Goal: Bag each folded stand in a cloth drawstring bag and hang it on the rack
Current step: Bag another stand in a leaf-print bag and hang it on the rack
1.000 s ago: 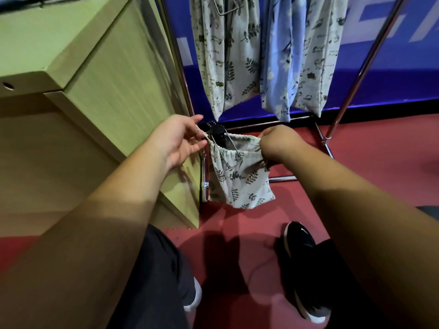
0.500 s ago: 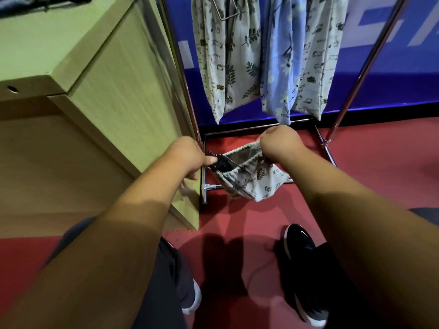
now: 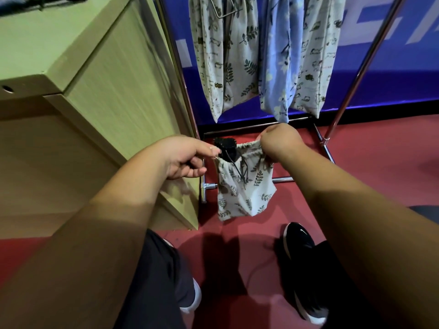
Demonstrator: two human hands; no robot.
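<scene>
A cream drawstring bag (image 3: 244,191) printed with green leaves hangs between my hands, low over the red floor. A black folded stand (image 3: 226,148) sticks out of its gathered mouth at the left. My left hand (image 3: 185,157) pinches the bag's left rim beside the stand. My right hand (image 3: 278,144) grips the gathered right rim, fingers curled around the cloth. A dark cord dangles down the bag's front.
A chrome rack (image 3: 327,138) stands behind, with a leaf-print bag (image 3: 225,53), a blue bag (image 3: 278,62) and another cream bag (image 3: 316,55) hanging on it. A light wooden desk (image 3: 99,74) is close on the left. My shoes (image 3: 299,243) are below.
The bag swung from a tilted, bunched position to hanging straight down. My left hand turned and now pinches the rim; the stand sits higher at the bag's mouth.
</scene>
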